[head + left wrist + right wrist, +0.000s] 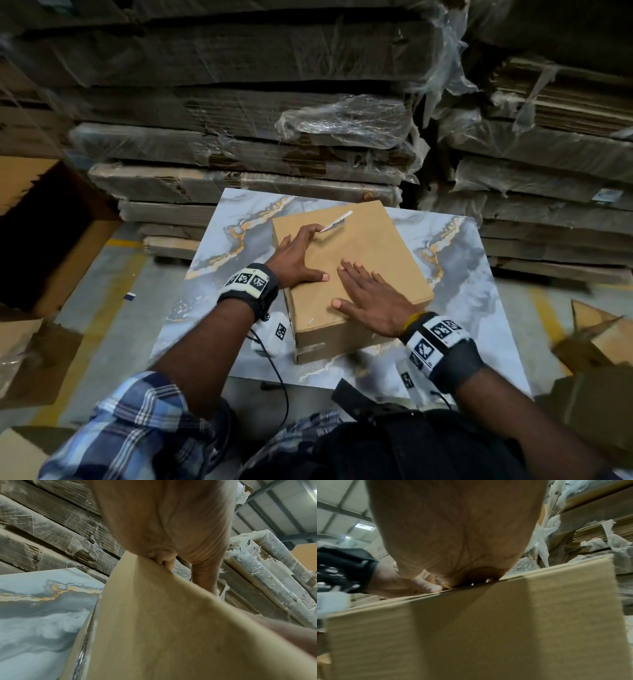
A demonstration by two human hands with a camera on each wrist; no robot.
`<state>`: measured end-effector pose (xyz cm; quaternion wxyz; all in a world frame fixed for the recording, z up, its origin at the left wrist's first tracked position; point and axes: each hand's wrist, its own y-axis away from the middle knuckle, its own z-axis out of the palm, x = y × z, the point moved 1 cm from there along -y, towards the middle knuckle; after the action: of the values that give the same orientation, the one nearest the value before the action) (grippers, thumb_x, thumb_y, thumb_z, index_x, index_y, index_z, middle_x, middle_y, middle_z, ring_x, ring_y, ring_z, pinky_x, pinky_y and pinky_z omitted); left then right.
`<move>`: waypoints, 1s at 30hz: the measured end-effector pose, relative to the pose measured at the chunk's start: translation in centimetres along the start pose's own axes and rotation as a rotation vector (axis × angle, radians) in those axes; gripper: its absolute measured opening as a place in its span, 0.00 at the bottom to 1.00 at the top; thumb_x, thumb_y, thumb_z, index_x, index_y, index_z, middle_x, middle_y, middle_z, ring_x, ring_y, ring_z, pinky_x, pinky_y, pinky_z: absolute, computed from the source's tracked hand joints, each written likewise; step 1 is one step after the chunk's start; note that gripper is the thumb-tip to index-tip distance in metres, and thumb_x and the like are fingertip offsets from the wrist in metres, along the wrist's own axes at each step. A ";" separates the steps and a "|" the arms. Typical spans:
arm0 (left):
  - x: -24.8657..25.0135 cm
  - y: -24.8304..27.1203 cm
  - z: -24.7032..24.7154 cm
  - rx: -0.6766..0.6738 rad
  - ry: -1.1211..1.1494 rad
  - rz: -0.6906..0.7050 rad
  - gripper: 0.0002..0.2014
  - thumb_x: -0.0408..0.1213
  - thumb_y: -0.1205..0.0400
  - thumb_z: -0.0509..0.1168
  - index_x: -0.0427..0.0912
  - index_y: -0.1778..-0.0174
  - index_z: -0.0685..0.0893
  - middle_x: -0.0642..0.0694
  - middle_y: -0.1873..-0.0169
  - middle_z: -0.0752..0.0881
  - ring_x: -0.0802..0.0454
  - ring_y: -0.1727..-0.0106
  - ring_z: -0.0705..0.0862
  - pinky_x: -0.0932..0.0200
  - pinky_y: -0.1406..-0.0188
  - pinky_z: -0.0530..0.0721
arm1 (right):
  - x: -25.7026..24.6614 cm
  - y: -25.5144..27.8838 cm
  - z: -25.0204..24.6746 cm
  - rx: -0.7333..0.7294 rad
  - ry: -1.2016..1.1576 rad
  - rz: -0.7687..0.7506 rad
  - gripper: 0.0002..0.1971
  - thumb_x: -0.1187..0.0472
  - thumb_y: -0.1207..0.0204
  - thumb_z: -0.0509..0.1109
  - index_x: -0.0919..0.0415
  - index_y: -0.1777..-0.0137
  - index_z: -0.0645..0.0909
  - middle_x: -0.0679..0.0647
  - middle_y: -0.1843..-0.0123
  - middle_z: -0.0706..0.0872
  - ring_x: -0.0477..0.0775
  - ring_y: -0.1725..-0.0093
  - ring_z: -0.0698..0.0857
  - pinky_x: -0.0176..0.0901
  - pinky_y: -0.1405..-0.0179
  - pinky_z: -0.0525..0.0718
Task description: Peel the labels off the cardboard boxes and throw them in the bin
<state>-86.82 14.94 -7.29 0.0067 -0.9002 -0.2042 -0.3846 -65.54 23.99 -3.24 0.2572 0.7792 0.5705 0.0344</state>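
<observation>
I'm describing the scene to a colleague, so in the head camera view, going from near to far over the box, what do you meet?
Right hand flat on the cardboard box → left hand → white label at its fingertips → wrapped cardboard stacks.

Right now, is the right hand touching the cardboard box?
Touching. In the head view the right hand lies flat, fingers straight, on top of the cardboard box; the right wrist view shows its palm meeting the box edge.

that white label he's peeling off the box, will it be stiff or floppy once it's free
Probably floppy: the label is a thin strip, and its lifted end is held by the left hand. Likely very light, and sticky underneath, so it may cling to the fingers. The right hand lies flat on the box, suggesting the box could shift.
</observation>
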 end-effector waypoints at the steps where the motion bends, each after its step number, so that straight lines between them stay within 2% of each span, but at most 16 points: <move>1: 0.1 0.0 0.0 0.001 -0.006 0.001 0.48 0.62 0.35 0.77 0.66 0.26 0.53 0.41 0.19 0.69 0.35 0.17 0.62 0.37 0.17 0.54 | 0.4 -0.1 -0.3 -0.009 0.004 -0.006 0.45 0.26 0.23 0.35 0.51 0.12 0.35 0.48 0.12 0.31 0.49 0.13 0.36 0.52 0.14 0.39; 4: 0.4 0.0 -0.1 -0.005 -0.002 0.038 0.47 0.57 0.31 0.79 0.62 0.24 0.53 0.39 0.19 0.69 0.38 0.16 0.61 0.40 0.15 0.47 | 2.5 -2.3 -2.6 -0.008 0.014 0.074 0.37 0.34 0.14 0.40 0.51 0.11 0.36 0.48 0.12 0.33 0.51 0.12 0.38 0.55 0.14 0.40; 7: 0.5 0.1 -0.2 0.008 -0.003 0.047 0.48 0.55 0.30 0.79 0.59 0.23 0.53 0.39 0.20 0.70 0.40 0.16 0.63 0.42 0.14 0.47 | 3.2 -4.4 -4.6 0.046 -0.032 0.203 0.39 0.34 0.14 0.40 0.55 0.11 0.39 0.51 0.11 0.35 0.56 0.11 0.39 0.60 0.14 0.42; 8: 0.7 0.3 -0.3 0.015 0.004 0.047 0.48 0.54 0.30 0.80 0.58 0.23 0.54 0.39 0.20 0.70 0.41 0.16 0.63 0.43 0.14 0.47 | 2.5 -4.5 -4.4 0.044 -0.045 0.190 0.39 0.33 0.15 0.40 0.55 0.11 0.40 0.52 0.11 0.35 0.57 0.12 0.39 0.60 0.14 0.43; 11: 0.8 0.6 -0.3 0.042 0.034 0.060 0.48 0.50 0.30 0.81 0.54 0.22 0.55 0.39 0.22 0.72 0.44 0.17 0.64 0.45 0.15 0.48 | -0.7 -2.7 -2.3 -0.021 -0.047 -0.014 0.38 0.33 0.15 0.41 0.53 0.11 0.40 0.51 0.11 0.35 0.54 0.12 0.38 0.58 0.14 0.40; 13: 0.6 0.5 -0.2 0.036 0.025 0.058 0.48 0.51 0.30 0.81 0.56 0.23 0.55 0.38 0.22 0.71 0.43 0.17 0.64 0.44 0.15 0.48 | 0.7 -2.3 -2.1 -0.010 -0.008 -0.045 0.38 0.33 0.15 0.41 0.50 0.11 0.38 0.48 0.11 0.34 0.54 0.12 0.37 0.58 0.14 0.40; 14: 0.5 0.5 -0.3 0.028 0.022 0.049 0.48 0.52 0.31 0.80 0.57 0.23 0.54 0.39 0.21 0.71 0.41 0.16 0.64 0.43 0.14 0.47 | 2.3 -2.7 -2.8 0.003 -0.005 0.033 0.38 0.33 0.15 0.41 0.49 0.11 0.38 0.48 0.11 0.34 0.54 0.12 0.38 0.59 0.14 0.40; 17: 0.4 0.3 -0.2 0.016 0.025 0.033 0.48 0.54 0.31 0.80 0.60 0.24 0.53 0.39 0.21 0.70 0.40 0.16 0.63 0.42 0.14 0.46 | 7.1 -3.4 -6.2 0.085 -0.110 0.480 0.44 0.27 0.18 0.40 0.54 0.10 0.42 0.54 0.10 0.35 0.60 0.12 0.39 0.64 0.14 0.42; 18: 0.5 0.2 -0.2 0.019 0.027 0.038 0.48 0.53 0.31 0.80 0.59 0.23 0.54 0.38 0.21 0.71 0.40 0.16 0.63 0.42 0.14 0.46 | 7.3 -3.2 -6.9 0.107 -0.124 0.522 0.45 0.26 0.19 0.40 0.55 0.10 0.43 0.57 0.11 0.35 0.62 0.12 0.38 0.63 0.14 0.42; 19: 0.5 0.3 -0.2 0.024 0.028 0.045 0.48 0.52 0.31 0.81 0.59 0.23 0.54 0.38 0.21 0.71 0.40 0.16 0.63 0.42 0.14 0.47 | 6.5 -3.0 -7.0 0.125 -0.088 0.465 0.44 0.27 0.18 0.41 0.56 0.10 0.44 0.58 0.11 0.35 0.62 0.12 0.38 0.63 0.14 0.43; 21: 0.5 0.3 -0.2 0.029 0.036 0.044 0.48 0.52 0.31 0.81 0.59 0.24 0.54 0.38 0.21 0.71 0.40 0.17 0.64 0.41 0.15 0.49 | 2.8 -2.1 -6.1 0.091 -0.021 0.149 0.40 0.32 0.15 0.45 0.54 0.10 0.44 0.55 0.11 0.35 0.59 0.12 0.39 0.61 0.13 0.44; 23: 0.4 0.3 -0.2 0.034 0.040 0.047 0.48 0.51 0.31 0.81 0.59 0.24 0.55 0.39 0.21 0.71 0.41 0.17 0.64 0.41 0.15 0.49 | 0.0 -1.2 -3.9 -0.085 0.008 -0.093 0.38 0.34 0.14 0.46 0.51 0.10 0.42 0.52 0.11 0.35 0.55 0.12 0.39 0.59 0.13 0.43; 24: 0.5 0.4 -0.2 0.033 0.039 0.050 0.47 0.51 0.31 0.81 0.59 0.24 0.55 0.39 0.21 0.71 0.41 0.17 0.64 0.41 0.15 0.49 | 0.2 -1.4 -3.2 -0.136 0.038 -0.118 0.38 0.34 0.14 0.45 0.50 0.11 0.39 0.51 0.11 0.34 0.55 0.12 0.38 0.59 0.13 0.41; 25: 0.6 0.5 -0.3 0.031 0.034 0.051 0.47 0.51 0.30 0.81 0.59 0.24 0.55 0.38 0.21 0.71 0.40 0.17 0.64 0.41 0.15 0.48 | 1.1 -2.1 -3.3 -0.127 0.045 -0.071 0.38 0.34 0.14 0.45 0.50 0.11 0.37 0.50 0.11 0.33 0.55 0.12 0.37 0.59 0.14 0.41; 28: 0.7 0.5 -0.2 0.027 0.029 0.039 0.47 0.51 0.30 0.81 0.58 0.23 0.55 0.38 0.21 0.71 0.39 0.16 0.63 0.41 0.15 0.48 | 4.8 -3.7 -5.4 0.043 -0.052 0.289 0.41 0.33 0.15 0.43 0.56 0.11 0.39 0.55 0.11 0.34 0.60 0.12 0.38 0.63 0.14 0.42; 30: 0.7 0.4 -0.2 0.032 0.030 0.036 0.48 0.52 0.30 0.81 0.59 0.24 0.54 0.38 0.21 0.70 0.38 0.16 0.62 0.40 0.15 0.49 | 4.7 -3.4 -5.8 0.116 -0.127 0.341 0.43 0.31 0.16 0.44 0.58 0.11 0.42 0.58 0.11 0.34 0.61 0.12 0.38 0.62 0.14 0.43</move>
<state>-86.40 14.75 -6.57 0.0311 -0.8976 -0.1939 -0.3946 -68.92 31.09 -0.86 0.2379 0.8786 0.4140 -0.0045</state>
